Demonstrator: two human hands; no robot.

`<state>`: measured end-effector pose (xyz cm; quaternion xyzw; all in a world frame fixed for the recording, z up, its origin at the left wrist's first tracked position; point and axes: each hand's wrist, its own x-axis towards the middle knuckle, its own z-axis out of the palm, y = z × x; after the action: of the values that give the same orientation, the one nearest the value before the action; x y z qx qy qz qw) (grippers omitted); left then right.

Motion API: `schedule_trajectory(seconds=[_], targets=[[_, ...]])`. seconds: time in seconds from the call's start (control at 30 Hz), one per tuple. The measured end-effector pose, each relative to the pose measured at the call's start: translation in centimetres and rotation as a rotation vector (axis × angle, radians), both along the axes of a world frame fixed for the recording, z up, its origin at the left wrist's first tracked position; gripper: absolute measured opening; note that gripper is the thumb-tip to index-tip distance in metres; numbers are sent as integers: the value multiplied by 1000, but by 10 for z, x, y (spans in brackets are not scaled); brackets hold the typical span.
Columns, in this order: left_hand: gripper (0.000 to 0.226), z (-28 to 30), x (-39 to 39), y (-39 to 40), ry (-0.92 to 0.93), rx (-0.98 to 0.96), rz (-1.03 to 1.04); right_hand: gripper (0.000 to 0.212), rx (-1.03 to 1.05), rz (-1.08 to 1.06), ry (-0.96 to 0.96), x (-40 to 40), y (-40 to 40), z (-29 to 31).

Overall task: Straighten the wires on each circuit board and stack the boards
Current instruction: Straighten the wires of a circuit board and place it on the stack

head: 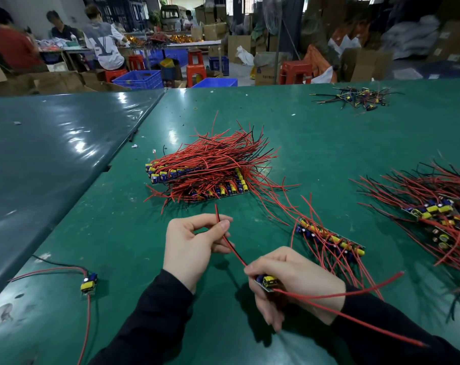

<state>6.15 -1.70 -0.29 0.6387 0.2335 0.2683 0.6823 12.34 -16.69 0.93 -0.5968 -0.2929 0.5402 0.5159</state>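
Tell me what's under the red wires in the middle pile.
Under the red wires lie rows of boards with yellow and blue parts, showing along the left and front edges. The pile's middle is covered, so what lies there cannot be seen.

The right hand [294, 283] hides most of the small circuit board [268, 283].

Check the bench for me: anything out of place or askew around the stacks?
One single board lies alone at the near left of the green table, apart from the main stack, its wires sprawled and curved. A small tangled heap sits off at the far right. The stack's wires fan out unevenly.
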Motion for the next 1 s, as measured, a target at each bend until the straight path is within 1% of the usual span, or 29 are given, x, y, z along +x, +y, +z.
schedule_trajectory(seconds=[0.1,0.23,0.4,0.5,0.6,0.67,0.73,0.8,0.87,0.93,1.0], targets=[[12,-1,0,-4,42,52,-3,46,-5,7,5,-3,1,-2],[12,1,-1,1,26,-20,-18,45,0,36,14,-4,0,-2],[15,5,-2,0,-10,-21,21,43,11,40,3,-5,0,-2],[16,6,-2,2,-16,-118,-3,42,36,49,-6,-4,-1,0],[16,5,-4,2,-15,-120,-27,36,48,80,-19,-4,-2,1],[15,6,-4,1,-53,-146,-11,37,57,72,-23,-6,-2,0],[14,8,-2,2,-95,-288,-6,38,71,10,-53,-6,-2,-2],[23,10,-2,3,-74,-413,-69,35,87,-79,-104,-6,-1,-4],[35,10,-4,1,29,-378,-208,32,93,-123,-125,-5,1,-6],[32,8,-6,-5,104,-309,-341,29,87,-138,-126,-5,1,-7],[24,7,-7,-9,132,-285,-387,27,99,-157,-143,-5,1,-8]])
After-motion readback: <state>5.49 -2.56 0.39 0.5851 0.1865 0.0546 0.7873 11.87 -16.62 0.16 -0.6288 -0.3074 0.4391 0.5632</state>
